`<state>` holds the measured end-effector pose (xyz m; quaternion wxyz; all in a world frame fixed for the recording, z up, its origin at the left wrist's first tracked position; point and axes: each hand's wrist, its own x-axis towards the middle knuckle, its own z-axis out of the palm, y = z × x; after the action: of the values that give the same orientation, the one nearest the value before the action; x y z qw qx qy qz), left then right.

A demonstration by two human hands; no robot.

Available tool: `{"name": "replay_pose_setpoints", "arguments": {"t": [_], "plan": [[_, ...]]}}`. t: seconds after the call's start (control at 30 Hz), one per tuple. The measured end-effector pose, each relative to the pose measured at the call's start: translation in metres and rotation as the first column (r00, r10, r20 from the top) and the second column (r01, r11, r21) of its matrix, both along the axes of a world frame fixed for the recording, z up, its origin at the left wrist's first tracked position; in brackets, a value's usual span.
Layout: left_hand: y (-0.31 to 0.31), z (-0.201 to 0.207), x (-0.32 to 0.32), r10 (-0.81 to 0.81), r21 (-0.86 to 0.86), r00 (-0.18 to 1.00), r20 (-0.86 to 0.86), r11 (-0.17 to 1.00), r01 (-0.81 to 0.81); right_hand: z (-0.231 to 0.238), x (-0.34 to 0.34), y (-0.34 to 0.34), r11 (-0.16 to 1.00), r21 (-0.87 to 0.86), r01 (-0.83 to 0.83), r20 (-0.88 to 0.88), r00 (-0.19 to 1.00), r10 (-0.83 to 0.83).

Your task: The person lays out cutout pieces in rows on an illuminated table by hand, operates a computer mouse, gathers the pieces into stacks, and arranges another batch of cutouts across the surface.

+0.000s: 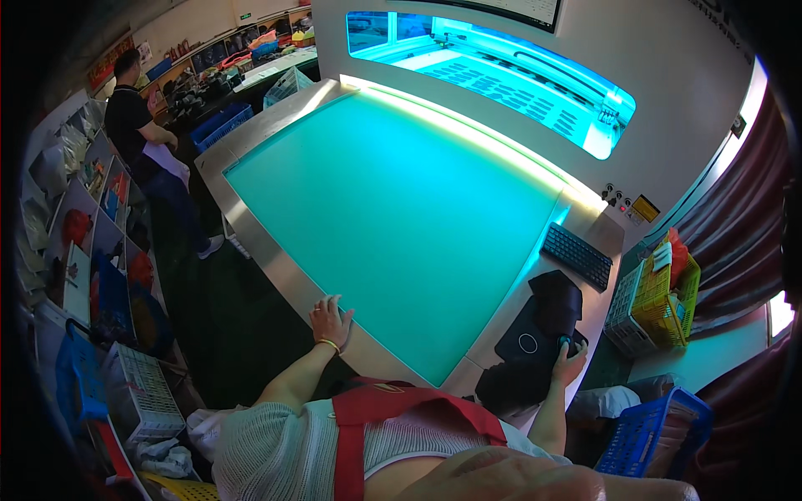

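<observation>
Your left hand (330, 320) rests palm down on the metal rim (376, 351) along the tabletop's left edge, fingers spread apart, tips at the border of the teal-lit panel (401, 217). Your right hand (570, 365) is by the right edge, toward the near corner, fingers curled over the mouse (565, 343); its far side is too dark to judge. The mouse sits at the right end of a black pad (528, 343) marked with a white ring. A dark folded item (557, 294) lies at the pad's far side; a second dark item (507, 386) lies toward the near right corner, material unclear. The keyboard (577, 255) is near the far right corner. Behind the far edge stands a machine (677, 108), dark shapes (493, 83) in rows behind its window. A yellow crate (687, 288) stands beyond the right edge.
</observation>
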<state>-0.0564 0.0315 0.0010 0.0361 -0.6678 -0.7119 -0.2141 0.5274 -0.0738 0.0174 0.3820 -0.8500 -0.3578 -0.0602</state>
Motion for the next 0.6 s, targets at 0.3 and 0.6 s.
{"name": "replay_pose_setpoints", "arguments": {"t": [0.3,0.6], "plan": [[0.0035,0.003,-0.0001,0.007,-0.028,1.0,0.006,1.0,-0.006,0.0017,-0.0025,0.0023,1.0,-0.001,0.015,0.006,1.0,-0.015],[0.0025,0.0044,0.0012,0.01,-0.053,1.0,0.008,0.999,-0.009,0.0022,-0.0021,0.0016,1.0,-0.009,0.007,0.012,1.0,-0.006]]}}
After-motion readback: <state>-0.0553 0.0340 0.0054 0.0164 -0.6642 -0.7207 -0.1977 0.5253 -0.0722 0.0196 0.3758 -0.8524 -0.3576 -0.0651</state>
